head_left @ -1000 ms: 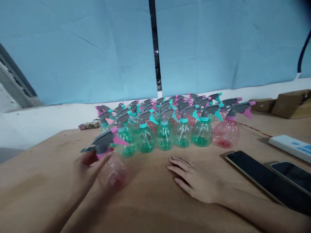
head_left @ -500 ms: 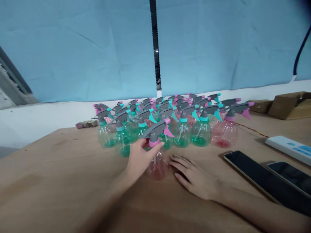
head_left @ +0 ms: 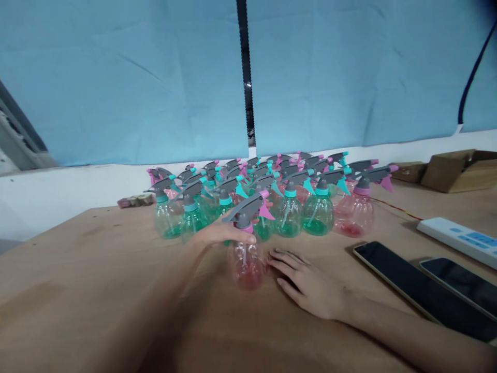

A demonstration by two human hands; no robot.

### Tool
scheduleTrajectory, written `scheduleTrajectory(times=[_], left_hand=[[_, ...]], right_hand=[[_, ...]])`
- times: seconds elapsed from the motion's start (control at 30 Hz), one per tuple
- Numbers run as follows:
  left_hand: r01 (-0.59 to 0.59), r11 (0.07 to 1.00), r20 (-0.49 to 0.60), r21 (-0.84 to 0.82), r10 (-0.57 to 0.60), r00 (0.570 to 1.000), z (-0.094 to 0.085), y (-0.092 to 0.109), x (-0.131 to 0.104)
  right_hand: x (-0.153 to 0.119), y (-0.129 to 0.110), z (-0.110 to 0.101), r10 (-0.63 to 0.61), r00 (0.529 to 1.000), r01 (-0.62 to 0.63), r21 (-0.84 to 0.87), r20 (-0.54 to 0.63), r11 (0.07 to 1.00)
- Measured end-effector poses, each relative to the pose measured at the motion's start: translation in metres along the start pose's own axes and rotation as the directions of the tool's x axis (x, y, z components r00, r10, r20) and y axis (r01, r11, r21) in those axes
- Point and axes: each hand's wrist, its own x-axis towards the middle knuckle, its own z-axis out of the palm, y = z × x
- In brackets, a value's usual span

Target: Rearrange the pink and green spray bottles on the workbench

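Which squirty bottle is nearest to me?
The pink bottle with the left hand behind its neck. It stands out in front, while the other bottles are all farther back in the crowd.

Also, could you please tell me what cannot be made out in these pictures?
- Head view: most fingers of the left hand, behind the nearest bottle, leaving the grip unclear.
- Head view: bodies of many rear bottles, behind the front row.
- Head view: right end of the white strip, cut off by the edge.
- Head view: left forearm, blurred.
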Motion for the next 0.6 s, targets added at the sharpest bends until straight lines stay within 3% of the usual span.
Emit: scheduleTrajectory(times=[0.1,0.3,0.47,0.6], left_hand=[[-0.027,1.000,0.058,-0.011,0.028,0.998,0.008,0.007,0.004],[-0.056,0.989,-0.145,-0.134,0.037,0.989,0.025,0.010,0.007],[0.039,0.974,-0.290,-0.224,-0.105,0.951,0.030,0.010,0.011],[0.099,0.969,-0.344,-0.228,-0.175,0.923,0.028,0.010,0.011]], right_hand=[[0.000,0.000,0.000,-0.003,1.000,0.003,-0.003,0.000,1.000],[-0.002,0.002,0.004,0.006,1.000,-0.007,-0.037,-0.024,0.999],[-0.003,0.006,0.011,0.114,0.988,-0.125,-0.103,-0.108,0.987],[-0.003,0.008,0.013,0.106,0.988,-0.118,-0.111,-0.113,0.987]])
